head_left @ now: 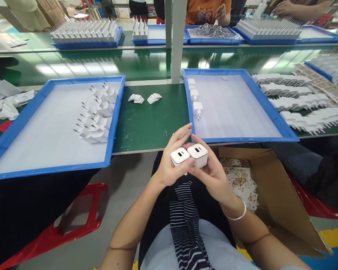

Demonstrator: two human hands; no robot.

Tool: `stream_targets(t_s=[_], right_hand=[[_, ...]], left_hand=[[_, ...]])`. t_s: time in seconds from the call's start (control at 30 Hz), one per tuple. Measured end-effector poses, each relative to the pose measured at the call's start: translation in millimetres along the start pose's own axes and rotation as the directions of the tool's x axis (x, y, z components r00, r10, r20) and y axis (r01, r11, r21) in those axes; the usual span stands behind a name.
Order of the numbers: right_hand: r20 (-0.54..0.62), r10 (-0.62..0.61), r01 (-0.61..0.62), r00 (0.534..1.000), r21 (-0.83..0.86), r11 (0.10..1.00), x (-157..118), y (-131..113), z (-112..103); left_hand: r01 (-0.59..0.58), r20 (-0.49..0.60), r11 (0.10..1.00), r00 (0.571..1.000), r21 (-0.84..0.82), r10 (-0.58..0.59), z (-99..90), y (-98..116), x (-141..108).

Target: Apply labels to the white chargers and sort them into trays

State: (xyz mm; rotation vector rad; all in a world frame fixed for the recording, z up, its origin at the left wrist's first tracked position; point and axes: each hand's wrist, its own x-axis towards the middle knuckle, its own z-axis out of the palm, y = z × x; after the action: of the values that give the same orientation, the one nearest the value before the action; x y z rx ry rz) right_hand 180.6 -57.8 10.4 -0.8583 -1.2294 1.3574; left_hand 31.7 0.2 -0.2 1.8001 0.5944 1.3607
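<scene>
Two white USB chargers sit side by side in my hands, their port faces turned up toward me. My left hand (171, 159) is closed round the left charger (180, 156), the thumb along its front edge. Round the right charger (199, 154) my right hand (212, 172) is wrapped, thumb in front and fingers behind. A small flat light piece (184, 133) shows at the left fingertips; I cannot make out what it is. Both hands are held just off the near edge of the green table (146, 127).
A blue-rimmed tray (116, 123) at left holds several plug chargers; another blue-rimmed tray (243, 139) at right holds a short row. Two small white stacks (136, 98) lie between. Rows of chargers (298, 99) stand far right. Below is a cardboard box (281, 195). A metal post (177, 45) rises ahead.
</scene>
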Motion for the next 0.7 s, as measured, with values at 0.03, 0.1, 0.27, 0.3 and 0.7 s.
stream_targets(t_s=[0.03, 0.1, 0.27, 0.3, 0.7], right_hand=[[0.002, -0.001, 0.001, 1.000, 0.007, 1.000, 2, 2, -1], [-0.003, -0.028, 0.028, 1.000, 0.014, 1.000, 6, 6, -2], [0.024, -0.153, 0.155, 0.988, -0.121, 0.980, 11, 15, 0], [0.044, -0.159, 0.165, 0.986, -0.173, 0.971, 11, 14, 1], [0.171, -0.166, 0.230, 0.971, -0.493, 0.839, 14, -13, -19]], left_hand=[[0.009, 0.008, 1.000, 1.000, 0.021, -0.010, -1.8, -1, 0], [0.056, -0.006, 0.997, 0.998, 0.049, -0.056, -3.6, -2, -2], [0.263, -0.077, 0.955, 0.958, -0.134, -0.275, 1.8, 2, -9], [0.291, -0.083, 0.939, 0.947, -0.181, -0.309, 3.3, 4, -9], [0.391, -0.027, 0.793, 0.890, -0.467, -0.455, -0.4, 18, -16]])
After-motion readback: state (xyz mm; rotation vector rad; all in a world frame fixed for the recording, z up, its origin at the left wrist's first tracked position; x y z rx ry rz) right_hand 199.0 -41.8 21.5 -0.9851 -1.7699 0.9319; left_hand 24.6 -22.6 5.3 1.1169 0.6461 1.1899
